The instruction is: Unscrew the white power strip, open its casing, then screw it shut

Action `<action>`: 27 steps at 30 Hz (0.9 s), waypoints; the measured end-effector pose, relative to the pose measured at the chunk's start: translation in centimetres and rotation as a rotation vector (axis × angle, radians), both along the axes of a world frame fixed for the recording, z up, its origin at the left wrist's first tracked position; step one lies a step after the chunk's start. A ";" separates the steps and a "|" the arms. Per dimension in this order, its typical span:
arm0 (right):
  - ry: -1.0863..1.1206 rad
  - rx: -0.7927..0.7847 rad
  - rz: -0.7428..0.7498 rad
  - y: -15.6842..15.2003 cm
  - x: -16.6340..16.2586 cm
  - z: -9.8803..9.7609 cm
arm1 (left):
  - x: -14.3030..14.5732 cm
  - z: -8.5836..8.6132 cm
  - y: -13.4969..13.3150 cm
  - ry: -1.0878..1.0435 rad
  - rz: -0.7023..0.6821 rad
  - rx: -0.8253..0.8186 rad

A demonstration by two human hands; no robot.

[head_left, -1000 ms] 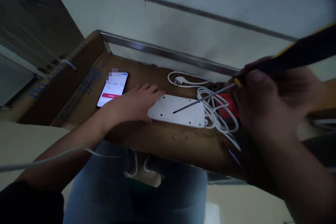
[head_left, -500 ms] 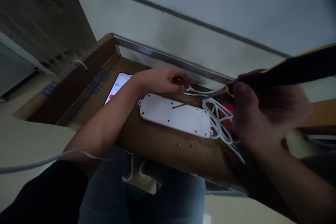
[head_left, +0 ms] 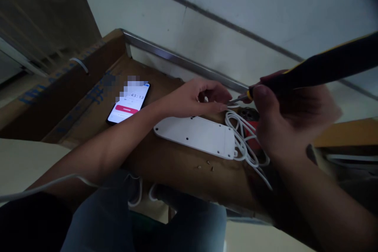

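A white power strip (head_left: 196,135) lies back side up on a brown cardboard surface (head_left: 165,165), its white cord (head_left: 246,141) coiled at its right end. My right hand (head_left: 288,116) grips a black and yellow screwdriver (head_left: 319,67) by the handle, raised above the strip. My left hand (head_left: 196,96) hovers above the strip's far edge, fingers pinched at the screwdriver's metal tip. Three small screws (head_left: 206,165) lie loose in front of the strip.
A phone (head_left: 130,100) with a lit timer screen lies left of the strip. A metal rail (head_left: 183,61) borders the far edge, with tiled floor beyond. A red object (head_left: 254,128) sits under the cord. A thin white cable (head_left: 44,187) crosses my left arm. My jeans show below.
My left hand left the strip's left end and rose to the screwdriver tip. The screwdriver shaft lifted off the strip's back. The phone is uncovered again.
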State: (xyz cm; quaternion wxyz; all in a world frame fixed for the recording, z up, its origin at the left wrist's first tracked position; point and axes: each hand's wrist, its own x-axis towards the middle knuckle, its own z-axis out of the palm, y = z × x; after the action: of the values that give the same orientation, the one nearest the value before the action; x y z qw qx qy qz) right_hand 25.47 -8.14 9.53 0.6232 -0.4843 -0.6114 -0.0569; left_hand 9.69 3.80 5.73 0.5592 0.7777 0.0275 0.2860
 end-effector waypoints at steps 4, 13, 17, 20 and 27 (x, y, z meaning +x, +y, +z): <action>-0.054 -0.056 0.057 0.5 -0.5 0.7 | -0.1 0.0 -0.5 -0.067 0.017 -0.002; -0.031 -0.054 0.076 0.9 -0.7 0.4 | -0.6 0.7 -0.5 -0.038 0.070 0.015; -0.045 -0.076 0.090 1.2 -0.5 0.3 | -0.7 0.8 -0.5 0.002 0.059 0.018; -0.031 -0.126 0.158 1.3 -0.3 0.4 | -1.0 1.0 -0.4 0.029 0.039 -0.004; 0.023 -0.275 0.221 0.9 -0.6 0.5 | -2.0 1.9 0.7 0.068 0.031 -0.020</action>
State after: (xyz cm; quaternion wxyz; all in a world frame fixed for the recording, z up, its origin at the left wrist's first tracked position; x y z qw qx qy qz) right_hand 24.82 -7.25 10.06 0.5605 -0.4955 -0.6558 0.1015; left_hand 7.71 4.48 7.64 0.5614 0.7807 0.0615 0.2675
